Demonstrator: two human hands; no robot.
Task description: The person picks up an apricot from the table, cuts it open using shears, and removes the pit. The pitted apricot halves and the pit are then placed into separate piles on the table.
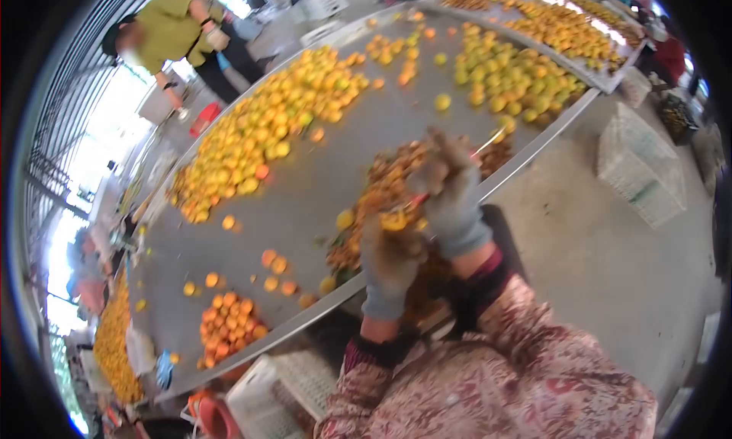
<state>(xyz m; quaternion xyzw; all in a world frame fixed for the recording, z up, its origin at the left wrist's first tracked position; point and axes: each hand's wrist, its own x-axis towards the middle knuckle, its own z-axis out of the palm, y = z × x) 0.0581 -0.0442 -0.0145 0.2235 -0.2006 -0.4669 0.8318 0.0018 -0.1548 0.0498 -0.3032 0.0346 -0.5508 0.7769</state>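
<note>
Both of my hands wear dirty grey gloves and are close together at the near edge of a metal table (305, 187). My left hand (393, 260) is closed on a yellow-orange fruit (394, 220). My right hand (446, 187) is raised just right of it, fingers bent around a thin tool with a red part (418, 200); its tip is blurred. Brown-orange pieces (381, 172) lie heaped beyond and beside my hands. Yellow fruits (282, 111) form a long pile at the far side, and greener ones (518, 81) lie at the far right.
Orange fruits (229, 325) are piled at the table's near left. A white crate (282, 393) stands below the edge, beside a red bucket (213, 414). Another white crate (640, 165) is on the floor at right. A person in a yellow-green shirt (168, 31) bends beyond the table.
</note>
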